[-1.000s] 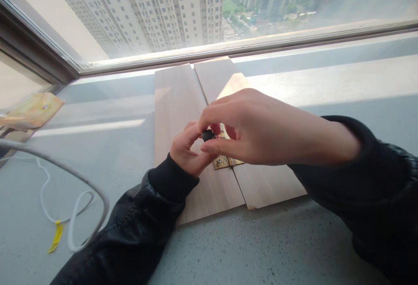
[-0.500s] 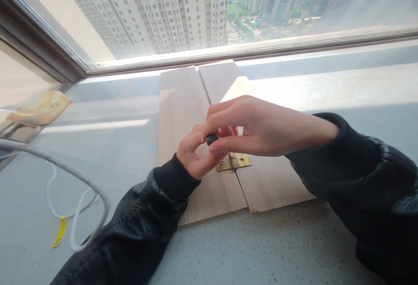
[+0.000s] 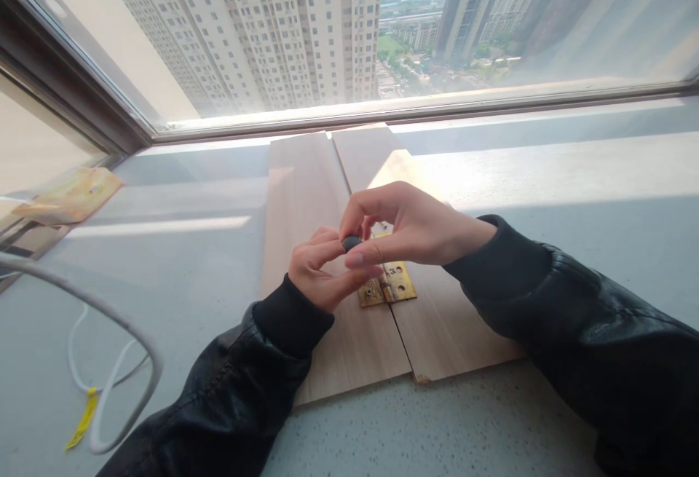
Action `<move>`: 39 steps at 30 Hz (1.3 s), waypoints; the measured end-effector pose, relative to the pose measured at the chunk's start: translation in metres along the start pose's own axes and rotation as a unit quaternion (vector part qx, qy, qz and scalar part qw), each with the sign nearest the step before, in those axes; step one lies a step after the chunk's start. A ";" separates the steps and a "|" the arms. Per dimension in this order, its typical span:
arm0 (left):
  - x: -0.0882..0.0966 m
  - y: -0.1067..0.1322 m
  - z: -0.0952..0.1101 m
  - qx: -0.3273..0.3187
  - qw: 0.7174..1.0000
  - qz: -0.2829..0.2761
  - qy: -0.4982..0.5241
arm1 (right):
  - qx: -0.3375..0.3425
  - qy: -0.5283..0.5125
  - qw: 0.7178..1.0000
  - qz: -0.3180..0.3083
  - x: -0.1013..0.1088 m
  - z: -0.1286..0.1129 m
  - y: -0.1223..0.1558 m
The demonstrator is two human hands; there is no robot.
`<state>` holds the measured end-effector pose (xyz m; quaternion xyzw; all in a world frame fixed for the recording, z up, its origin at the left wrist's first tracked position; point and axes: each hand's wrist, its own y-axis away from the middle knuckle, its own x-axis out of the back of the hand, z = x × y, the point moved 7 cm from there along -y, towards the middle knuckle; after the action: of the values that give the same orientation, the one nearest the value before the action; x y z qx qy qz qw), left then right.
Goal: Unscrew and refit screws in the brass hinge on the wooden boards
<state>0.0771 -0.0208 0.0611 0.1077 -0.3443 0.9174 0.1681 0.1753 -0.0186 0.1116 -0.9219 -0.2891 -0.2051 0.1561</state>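
My right hand (image 3: 401,226) pinches a black screwdriver (image 3: 352,242), seen end-on, between thumb and fingers. Only the rounded handle end shows; its shaft and tip are hidden. Curled just below and to the left, my left hand (image 3: 320,269) is closed right by the tool, and whatever its fingertips hold is out of sight. Beneath both hands a worn brass hinge (image 3: 401,289) lies across the seam of two pale wooden boards. The left board (image 3: 298,193) and right board (image 3: 453,335) lie side by side, and the hands partly cover the hinge.
The boards lie on a speckled pale sill (image 3: 437,426) against a window frame (image 3: 262,127). To the left are a looped white cable (image 3: 147,346) with a yellow tag (image 3: 81,419) and a plastic-wrapped packet (image 3: 81,189).
The view has tilted up a little, so everything sits lower. My right wrist has turned and drawn in, exposing more of the hinge. The black handle stays pinched between the fingers.
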 end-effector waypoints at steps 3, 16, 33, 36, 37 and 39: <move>-0.003 0.002 -0.001 0.002 0.999 -0.018 0.041 | 0.019 -0.037 0.999 -0.035 -0.003 0.002 0.000; 0.000 0.002 0.000 0.026 1.000 0.012 0.003 | 0.008 -0.051 0.998 -0.046 -0.002 0.002 0.000; -0.001 0.002 0.001 0.046 0.998 0.019 0.037 | 0.010 -0.022 1.000 0.011 -0.003 0.002 -0.001; -0.002 0.002 0.001 0.043 0.998 0.017 0.049 | 0.020 -0.067 0.997 0.046 -0.003 0.004 -0.001; -0.005 0.003 0.001 0.035 0.997 0.004 0.064 | 0.032 -0.083 0.996 0.031 -0.004 0.003 0.000; -0.009 0.005 0.003 0.015 0.995 -0.021 0.096 | 0.049 -0.104 0.993 -0.018 -0.007 0.002 0.002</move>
<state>0.0834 -0.0280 0.0576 0.0288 -0.3105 0.9248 0.2179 0.1713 -0.0225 0.1064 -0.9244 -0.3297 -0.0964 0.1660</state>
